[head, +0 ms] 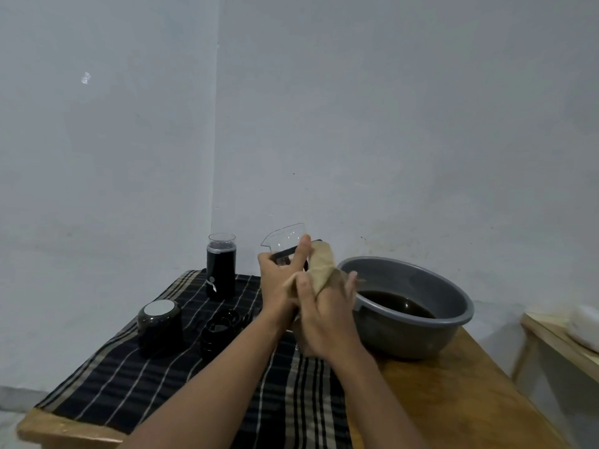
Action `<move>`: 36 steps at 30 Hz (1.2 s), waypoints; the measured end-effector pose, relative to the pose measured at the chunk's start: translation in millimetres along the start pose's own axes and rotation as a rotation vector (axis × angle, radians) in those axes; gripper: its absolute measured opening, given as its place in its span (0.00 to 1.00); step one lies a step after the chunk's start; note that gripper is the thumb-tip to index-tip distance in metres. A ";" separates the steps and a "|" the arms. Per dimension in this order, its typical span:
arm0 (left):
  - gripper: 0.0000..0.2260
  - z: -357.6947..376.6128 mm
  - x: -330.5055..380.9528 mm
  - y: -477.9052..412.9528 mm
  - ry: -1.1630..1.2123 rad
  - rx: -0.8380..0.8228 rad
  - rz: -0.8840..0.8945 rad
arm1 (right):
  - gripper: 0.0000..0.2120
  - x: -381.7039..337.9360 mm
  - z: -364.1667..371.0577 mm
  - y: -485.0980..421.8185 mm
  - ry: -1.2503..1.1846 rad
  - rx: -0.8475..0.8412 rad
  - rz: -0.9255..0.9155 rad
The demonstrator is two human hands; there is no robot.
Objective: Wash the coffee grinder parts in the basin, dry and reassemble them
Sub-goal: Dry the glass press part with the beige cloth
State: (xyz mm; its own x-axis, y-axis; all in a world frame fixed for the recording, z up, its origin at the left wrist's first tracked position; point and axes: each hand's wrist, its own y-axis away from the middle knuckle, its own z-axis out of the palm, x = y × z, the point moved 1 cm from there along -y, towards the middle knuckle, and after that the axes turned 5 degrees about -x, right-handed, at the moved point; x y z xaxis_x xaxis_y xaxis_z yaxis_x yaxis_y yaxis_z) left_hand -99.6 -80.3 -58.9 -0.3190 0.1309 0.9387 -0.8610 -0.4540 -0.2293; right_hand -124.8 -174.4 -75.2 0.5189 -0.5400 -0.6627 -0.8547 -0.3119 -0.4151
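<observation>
My left hand (278, 273) grips a clear plastic grinder cup (285, 238) with a spout and a dark band, held tilted above the table. My right hand (327, 315) holds a beige cloth (321, 267) bunched against the cup's right side. A grey basin (453, 306) of dark water stands just right of my hands. On the striped cloth (129, 384) stand the black grinder body (221, 270) with a clear top, a dark cap (159, 322) with a pale disc, and a black ridged part (218, 328).
The wooden table (470, 400) shows bare wood at the right and along its front left edge. A second wooden stand (551, 338) with a white object (585, 325) is at the far right. Grey walls meet in a corner behind.
</observation>
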 end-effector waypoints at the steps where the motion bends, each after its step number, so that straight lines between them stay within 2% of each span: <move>1: 0.25 0.2 0.3 1.2 -0.037 0.004 0.024 | 0.33 -8.2 -0.5 3.3 -0.075 0.016 -0.048; 3: 0.23 -2.3 -6.4 7.4 -0.118 0.017 0.120 | 0.33 -15.9 -4.9 -1.9 -0.301 0.046 0.008; 5: 0.23 -2.2 -10.9 15.3 -0.183 0.022 0.226 | 0.35 -18.7 -17.0 -16.0 -0.436 0.017 0.177; 7: 0.24 -0.3 -8.7 17.0 -0.153 0.048 0.233 | 0.35 -17.8 -20.3 -24.0 -0.527 -0.029 0.233; 9: 0.28 0.4 -3.4 9.1 -0.038 0.100 0.129 | 0.30 -16.4 -12.6 -19.6 -0.438 0.009 0.104; 12: 0.43 -1.7 3.9 -6.1 0.093 0.113 -0.084 | 0.17 -8.9 3.9 -6.1 -0.243 0.204 -0.070; 13: 0.44 -2.6 2.2 -5.2 0.076 0.088 -0.118 | 0.16 -4.9 2.3 -8.0 -0.166 0.266 -0.033; 14: 0.40 -1.8 -0.4 -1.9 0.040 0.075 -0.122 | 0.17 -2.1 -2.1 -13.2 -0.103 0.299 0.060; 16: 0.31 2.6 -6.4 5.1 -0.056 0.068 -0.074 | 0.24 -2.8 -10.6 -24.8 -0.069 0.313 0.194; 18: 0.31 4.5 -5.3 7.3 -0.068 0.078 -0.080 | 0.27 -9.2 -10.9 -23.5 -0.170 0.356 0.157; 21: 0.32 -3.6 6.8 -2.5 0.046 0.129 -0.084 | 0.24 -16.8 0.8 -0.4 -0.409 0.273 0.076; 22: 0.32 -6.0 7.7 -5.2 -0.006 0.111 -0.066 | 0.25 -13.5 -1.6 1.2 -0.590 0.283 0.161; 24: 0.33 -11.1 5.3 -2.9 -0.184 0.043 -0.009 | 0.25 -6.5 -14.5 -11.3 -1.118 0.293 0.476; 26: 0.36 -14.8 -1.1 1.1 -0.376 -0.015 0.049 | 0.26 -8.0 -33.1 -24.5 -1.487 0.312 0.617; 28: 0.37 -18.1 -7.7 3.5 -0.564 -0.080 0.114 | 0.26 -13.0 -52.1 -35.9 -1.553 0.393 0.542; 31: 0.35 -18.7 -10.2 9.5 -0.794 -0.156 0.240 | 0.25 -26.1 -71.0 -46.8 -1.557 0.395 0.392; 34: 0.36 -17.7 -6.8 10.9 -0.834 -0.175 0.313 | 0.23 -35.5 -80.8 -53.4 -1.597 0.388 0.331; 36: 0.35 -18.1 -3.1 13.6 -0.882 -0.224 0.343 | 0.20 -36.7 -87.3 -59.0 -1.617 0.460 0.313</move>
State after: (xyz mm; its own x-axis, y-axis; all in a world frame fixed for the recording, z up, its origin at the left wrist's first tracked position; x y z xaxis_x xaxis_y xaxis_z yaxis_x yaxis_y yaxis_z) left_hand -117.4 -71.0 -69.6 -0.2341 -0.7260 0.6466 -0.8608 -0.1543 -0.4849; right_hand -94.9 -204.4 28.0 0.0807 0.8400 -0.5365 -0.9948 0.0343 -0.0960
